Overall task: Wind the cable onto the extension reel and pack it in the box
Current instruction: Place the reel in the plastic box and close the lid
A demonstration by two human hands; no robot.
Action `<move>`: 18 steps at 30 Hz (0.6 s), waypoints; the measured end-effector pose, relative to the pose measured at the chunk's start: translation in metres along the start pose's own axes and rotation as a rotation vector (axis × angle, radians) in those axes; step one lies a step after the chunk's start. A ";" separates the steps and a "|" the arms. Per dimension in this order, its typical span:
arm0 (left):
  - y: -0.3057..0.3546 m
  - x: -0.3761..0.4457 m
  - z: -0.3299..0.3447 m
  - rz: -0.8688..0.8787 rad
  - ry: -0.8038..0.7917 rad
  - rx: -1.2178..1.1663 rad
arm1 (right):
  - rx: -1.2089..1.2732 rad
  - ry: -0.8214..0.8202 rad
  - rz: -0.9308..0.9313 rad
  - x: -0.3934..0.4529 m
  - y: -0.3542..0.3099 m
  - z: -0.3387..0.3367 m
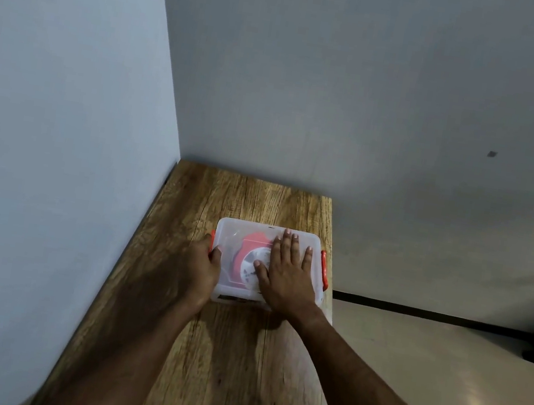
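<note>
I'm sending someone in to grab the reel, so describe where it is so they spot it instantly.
Look at the wooden table pushed into the corner of the room. On it sits a clear plastic box with orange latches, lid on, under two hands. The reel is the red and white round thing showing through the lid.

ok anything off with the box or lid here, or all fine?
Nothing stands out. The clear box sits flat on the wooden table, lid on, with the red reel visible inside. The right hand lies flat on the lid; the left hand is at the left-side latch. The right latch looks intact. No cable hangs out.
</note>
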State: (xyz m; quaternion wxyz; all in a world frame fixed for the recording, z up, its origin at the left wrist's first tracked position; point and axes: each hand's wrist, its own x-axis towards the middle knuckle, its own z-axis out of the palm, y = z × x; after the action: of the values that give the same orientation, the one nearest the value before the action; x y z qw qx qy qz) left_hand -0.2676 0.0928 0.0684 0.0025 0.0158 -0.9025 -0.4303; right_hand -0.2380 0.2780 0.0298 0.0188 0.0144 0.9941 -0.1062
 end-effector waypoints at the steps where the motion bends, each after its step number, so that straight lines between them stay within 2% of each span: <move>1: 0.001 0.001 -0.001 -0.022 -0.008 -0.012 | 0.007 -0.006 0.003 0.000 0.000 -0.001; 4: 0.001 0.005 -0.002 -0.043 -0.021 -0.079 | 0.114 0.008 0.011 0.001 0.001 -0.009; 6: -0.002 0.011 -0.004 -0.051 -0.033 -0.142 | 0.263 0.159 0.070 -0.002 0.005 -0.023; 8: -0.006 0.018 -0.007 -0.150 -0.091 -0.265 | 0.428 0.380 0.183 -0.006 0.016 -0.036; 10: -0.012 0.022 -0.010 -0.263 -0.122 -0.398 | 0.673 0.469 0.312 -0.011 0.031 -0.040; 13: -0.023 0.027 -0.008 -0.314 -0.171 -0.546 | 1.093 0.405 0.491 -0.017 0.049 -0.035; 16: -0.021 0.027 -0.001 -0.373 -0.235 -0.743 | 1.282 0.315 0.550 -0.025 0.054 -0.025; 18: -0.022 0.028 0.006 -0.381 -0.224 -0.739 | 1.356 0.289 0.558 -0.027 0.056 -0.018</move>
State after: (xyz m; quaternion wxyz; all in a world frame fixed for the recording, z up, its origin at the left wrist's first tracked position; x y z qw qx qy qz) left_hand -0.2950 0.0831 0.0471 -0.1693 0.1334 -0.6635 -0.7165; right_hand -0.2102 0.3355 0.0365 -0.0990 0.2884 0.6624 -0.6843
